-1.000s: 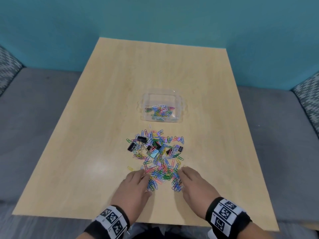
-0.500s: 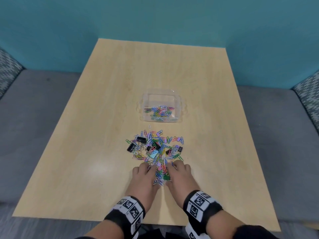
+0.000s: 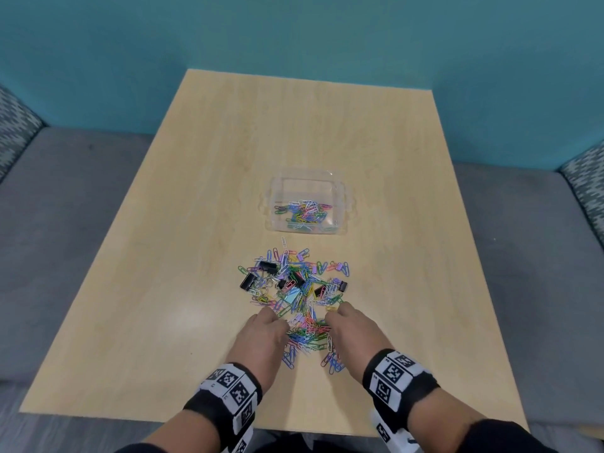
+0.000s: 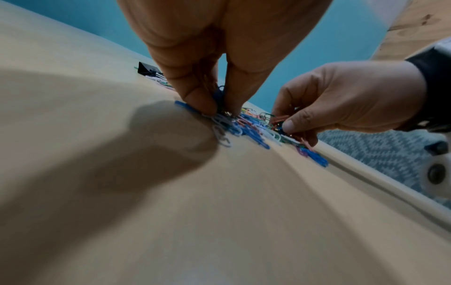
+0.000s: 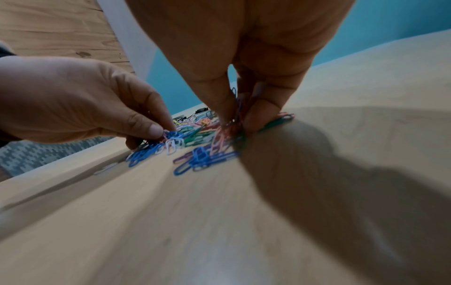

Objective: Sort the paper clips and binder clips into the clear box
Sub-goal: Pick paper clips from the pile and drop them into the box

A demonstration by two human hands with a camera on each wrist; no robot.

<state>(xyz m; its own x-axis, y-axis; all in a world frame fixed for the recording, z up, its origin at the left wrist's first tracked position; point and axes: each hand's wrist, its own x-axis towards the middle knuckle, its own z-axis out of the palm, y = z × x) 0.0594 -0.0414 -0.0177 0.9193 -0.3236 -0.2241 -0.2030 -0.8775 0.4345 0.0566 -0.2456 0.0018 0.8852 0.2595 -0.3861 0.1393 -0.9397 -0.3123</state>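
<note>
On the counter [image 3: 196, 223], near its front edge, lies the heap of paper clips [image 3: 295, 289] mixed with black binder clips [image 3: 249, 282]. Left hand [image 3: 263, 335] and right hand [image 3: 351, 333] each pinch paper clips at the heap's near side, fingers curled. Beyond the heap sits the clear box [image 3: 341, 197], some paper clips inside.

Paper clips [image 3: 302, 322] blue, pink, green, white, purple. Binder clips [image 3: 250, 281] black. Box [image 3: 341, 204] clear. Tabletop [image 3: 202, 223] pale wood grain. Wall [image 3: 294, 34] teal. Wristbands [image 3: 397, 376] black-and-white squares.
</note>
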